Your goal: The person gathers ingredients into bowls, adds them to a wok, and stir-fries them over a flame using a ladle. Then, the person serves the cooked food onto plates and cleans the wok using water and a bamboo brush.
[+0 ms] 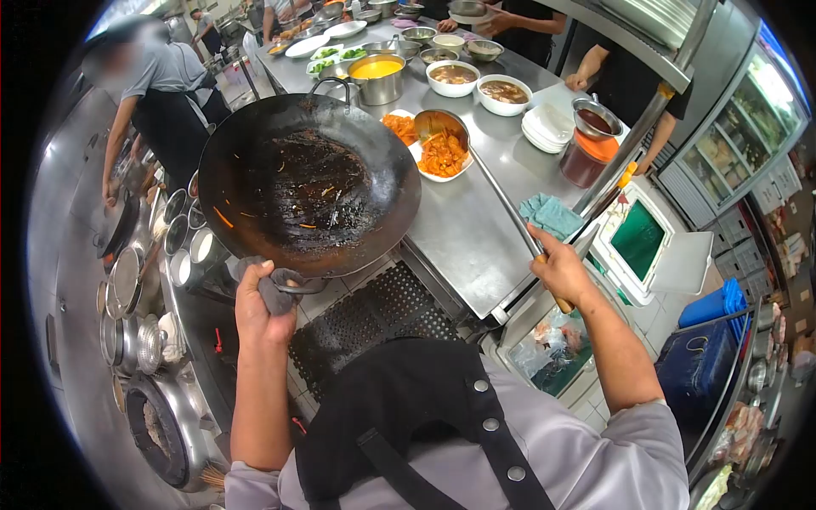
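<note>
My left hand is closed around the near handle of a big black wok, with a grey cloth between palm and metal. The wok is tilted toward me; dark sauce and a few orange shreds cling to its inside. My right hand grips the wooden end of a long-handled ladle. Its bowl rests over a white dish of orange-red food on the steel counter. A second portion of the same food lies just left of it, partly hidden by the ladle.
Beyond the wok stand a pot of yellow liquid and soup bowls. Stacked white plates, a green cloth and a red-brown container are at right. A co-worker stands at left by the stove; others are across the counter.
</note>
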